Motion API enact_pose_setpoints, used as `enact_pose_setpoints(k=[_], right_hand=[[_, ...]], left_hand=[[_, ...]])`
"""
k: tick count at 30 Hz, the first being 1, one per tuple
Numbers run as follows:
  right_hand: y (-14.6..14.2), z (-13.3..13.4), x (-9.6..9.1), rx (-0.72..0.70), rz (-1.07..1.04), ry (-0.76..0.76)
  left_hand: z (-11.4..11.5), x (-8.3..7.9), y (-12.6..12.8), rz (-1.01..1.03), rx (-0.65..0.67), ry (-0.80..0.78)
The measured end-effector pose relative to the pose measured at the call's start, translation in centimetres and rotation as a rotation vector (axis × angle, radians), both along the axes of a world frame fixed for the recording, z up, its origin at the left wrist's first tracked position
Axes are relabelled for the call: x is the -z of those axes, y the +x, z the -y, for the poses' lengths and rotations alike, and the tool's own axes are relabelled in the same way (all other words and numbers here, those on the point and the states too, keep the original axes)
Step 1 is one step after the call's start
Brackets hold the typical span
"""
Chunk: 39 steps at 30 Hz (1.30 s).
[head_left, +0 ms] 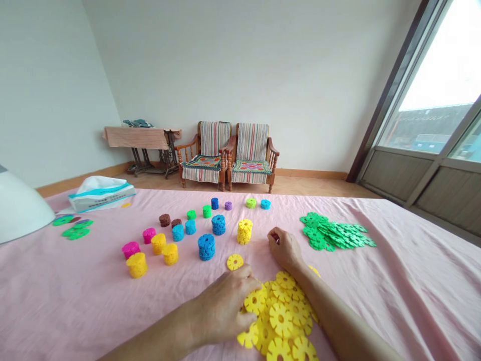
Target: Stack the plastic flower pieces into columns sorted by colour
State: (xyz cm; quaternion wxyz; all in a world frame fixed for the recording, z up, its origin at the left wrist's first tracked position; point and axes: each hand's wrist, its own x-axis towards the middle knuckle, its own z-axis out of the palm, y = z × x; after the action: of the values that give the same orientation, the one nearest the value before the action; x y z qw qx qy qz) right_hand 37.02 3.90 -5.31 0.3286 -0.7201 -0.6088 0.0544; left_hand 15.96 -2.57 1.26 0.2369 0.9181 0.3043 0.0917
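My left hand (231, 303) is at the left edge of a loose pile of yellow flower-shaped plastic discs (281, 319). Its thumb and fingers are apart, and some discs lie beside them. One single yellow disc (235, 261) rests flat just beyond these fingers. Farther out, my right hand (284, 245) is closed with its fingers curled in; whatever it holds, if anything, is hidden. To its left stands a stack of yellow discs (245, 231), apart from the hand. My right forearm passes over the right side of the pile.
Blue stacks (206, 247), smaller yellow stacks (137, 265), and pink, brown and green ones stand left on the pink cloth (82, 296). A green disc pile (334, 233) spreads right. At left are loose discs (77, 230), a tissue pack (103, 194) and a white rounded object (22, 210).
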Motion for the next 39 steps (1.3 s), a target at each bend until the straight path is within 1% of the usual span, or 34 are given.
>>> enact_pose_setpoints(k=[3, 6, 9, 11, 13, 15, 18, 21, 30, 39], right_hand=[[0.0, 0.1, -0.1, 0.001, -0.001, -0.004], [0.0, 0.1, -0.1, -0.003, -0.002, -0.012], [0.0, 0.0, 0.0, 0.007, -0.004, -0.009], [0.0, -0.1, 0.1, 0.011, -0.007, -0.008], [0.0, -0.1, 0.2, 0.009, -0.010, -0.008], [0.0, -0.1, 0.3, 0.010, -0.010, -0.007], [0.1, -0.1, 0.3, 0.007, -0.006, -0.005], [0.0, -0.1, 0.3, 0.006, 0.000, -0.007], [0.1, -0.2, 0.2, 0.002, 0.013, -0.004], [0.0, -0.1, 0.1, 0.005, 0.008, -0.010]], left_hand=[[0.1, 0.0, 0.2, 0.012, 0.006, 0.018], [-0.4, -0.3, 0.1, 0.041, -0.029, 0.043], [-1.7, -1.0, -0.4, 0.096, -0.115, 0.080], [-2.9, -1.1, -0.8, 0.125, -0.184, 0.116], [-4.0, -0.8, -1.1, 0.117, -0.249, 0.148], [-4.8, -0.1, -1.3, 0.101, -0.281, 0.170], [-5.4, 1.0, -1.3, 0.096, -0.262, 0.198], [-5.6, 1.5, -1.2, 0.091, -0.242, 0.222], [-6.0, 1.8, -1.2, 0.075, -0.202, 0.212], [-5.8, 1.7, -1.3, 0.064, -0.205, 0.166]])
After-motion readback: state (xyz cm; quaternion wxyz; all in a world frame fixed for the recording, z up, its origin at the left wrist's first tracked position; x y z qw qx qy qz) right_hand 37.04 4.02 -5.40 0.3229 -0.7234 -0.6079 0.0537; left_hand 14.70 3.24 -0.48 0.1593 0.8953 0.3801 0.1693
